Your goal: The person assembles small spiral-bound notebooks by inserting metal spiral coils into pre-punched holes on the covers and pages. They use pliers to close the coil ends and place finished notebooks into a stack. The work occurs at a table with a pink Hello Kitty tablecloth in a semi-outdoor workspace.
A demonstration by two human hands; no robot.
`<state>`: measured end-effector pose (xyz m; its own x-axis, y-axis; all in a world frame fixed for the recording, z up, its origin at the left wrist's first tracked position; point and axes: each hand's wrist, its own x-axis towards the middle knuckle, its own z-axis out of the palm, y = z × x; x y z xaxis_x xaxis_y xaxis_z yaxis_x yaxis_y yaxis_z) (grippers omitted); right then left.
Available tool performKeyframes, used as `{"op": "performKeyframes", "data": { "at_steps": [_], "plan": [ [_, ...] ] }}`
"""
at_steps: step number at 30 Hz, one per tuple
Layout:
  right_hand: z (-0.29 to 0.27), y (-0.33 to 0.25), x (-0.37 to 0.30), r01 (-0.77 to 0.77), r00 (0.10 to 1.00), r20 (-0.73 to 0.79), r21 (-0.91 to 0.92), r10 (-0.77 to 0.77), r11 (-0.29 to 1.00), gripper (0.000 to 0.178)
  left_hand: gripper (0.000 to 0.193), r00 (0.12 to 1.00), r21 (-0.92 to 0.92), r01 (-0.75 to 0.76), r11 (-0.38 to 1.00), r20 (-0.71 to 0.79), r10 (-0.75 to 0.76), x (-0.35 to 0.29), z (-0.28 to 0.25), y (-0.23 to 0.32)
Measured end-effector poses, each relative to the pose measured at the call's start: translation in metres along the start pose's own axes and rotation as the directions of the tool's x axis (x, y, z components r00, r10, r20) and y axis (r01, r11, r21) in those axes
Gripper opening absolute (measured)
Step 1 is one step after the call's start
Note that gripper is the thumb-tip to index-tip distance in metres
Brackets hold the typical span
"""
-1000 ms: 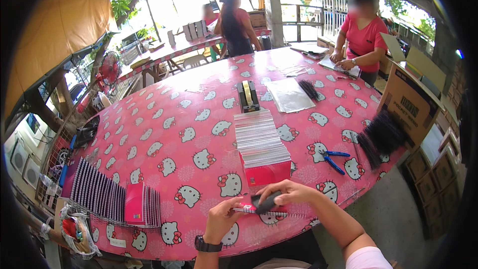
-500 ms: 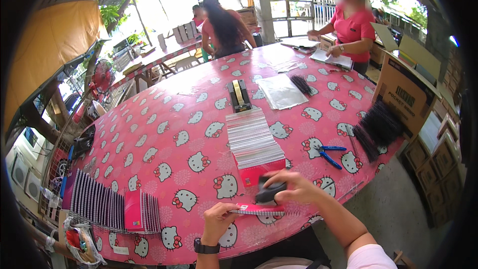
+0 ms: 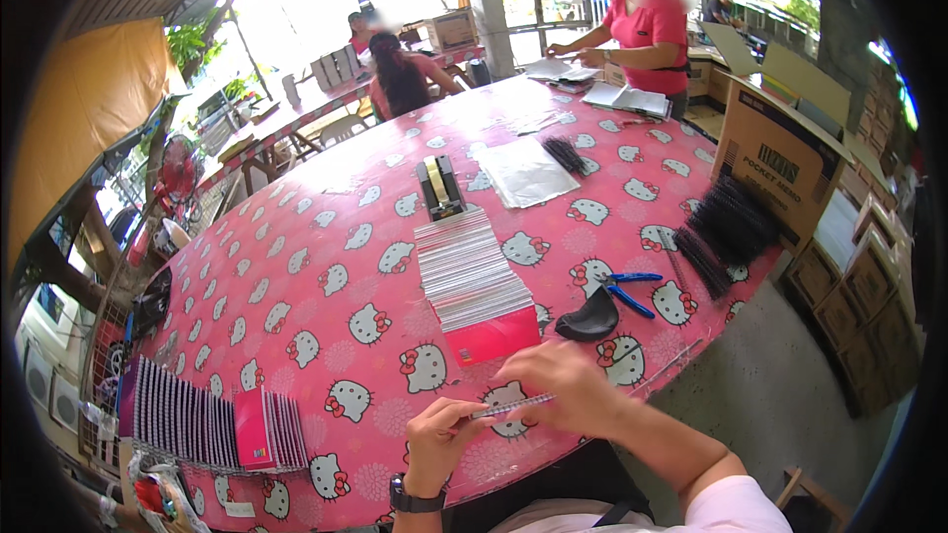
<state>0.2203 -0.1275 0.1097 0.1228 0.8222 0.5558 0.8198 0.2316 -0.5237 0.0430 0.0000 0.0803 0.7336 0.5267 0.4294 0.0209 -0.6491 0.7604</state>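
Note:
Close to the table's near edge, a thin spiral notebook (image 3: 515,408) is held nearly edge-on, its coil running along the side. My left hand (image 3: 441,442) pinches its left end. At the right end, my right hand (image 3: 571,387) closes around the coil, slightly blurred; its fingertips are partly hidden. A black curved tool (image 3: 588,314) lies on the table beyond my right hand, beside blue-handled cutting pliers (image 3: 632,293). Ahead of my hands, a long row of unbound-looking notebooks (image 3: 472,271) leans in a fanned stack, a pink cover (image 3: 494,337) at its near end.
Coiled notebooks (image 3: 188,419) stand at the left edge. A tape dispenser (image 3: 439,188), plastic sheets (image 3: 528,176) and black coils (image 3: 731,222) lie farther off. A cardboard box (image 3: 780,163) stands at right. A co-worker (image 3: 642,35) handles papers across the table; others sit behind.
My right hand has let go of the black curved tool, now lying by the pliers, and has moved onto the notebook's right end. The view has shifted slightly right.

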Motion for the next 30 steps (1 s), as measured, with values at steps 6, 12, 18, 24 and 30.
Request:
{"op": "performKeyframes", "data": {
  "at_steps": [6,12,18,24,30],
  "plan": [
    [0.038,0.002,-0.002,0.065,0.995,0.071,0.113,-0.074,0.991,0.032,0.021,0.958,-0.339,0.260,0.904,-0.030,-0.287,-0.013,0.002,-0.002],
    [0.036,-0.009,-0.001,0.071,0.997,0.011,0.158,-0.073,0.985,0.044,0.019,0.924,-0.519,0.300,0.801,-0.050,-0.379,-0.016,0.002,0.001],
    [0.039,-0.015,-0.001,0.078,0.997,-0.027,0.105,-0.076,0.991,0.049,0.016,0.912,-0.564,0.310,0.765,-0.050,-0.407,-0.018,0.003,-0.002],
    [0.049,-0.017,-0.006,0.022,1.000,0.002,0.080,-0.022,0.997,0.041,0.015,0.899,-0.621,0.315,0.717,-0.047,-0.436,-0.020,0.001,0.001],
    [0.049,-0.020,-0.007,-0.019,1.000,-0.011,0.112,0.020,0.993,0.032,0.014,0.902,-0.635,0.299,0.712,-0.056,-0.428,-0.022,0.000,0.001]
  ]
}}
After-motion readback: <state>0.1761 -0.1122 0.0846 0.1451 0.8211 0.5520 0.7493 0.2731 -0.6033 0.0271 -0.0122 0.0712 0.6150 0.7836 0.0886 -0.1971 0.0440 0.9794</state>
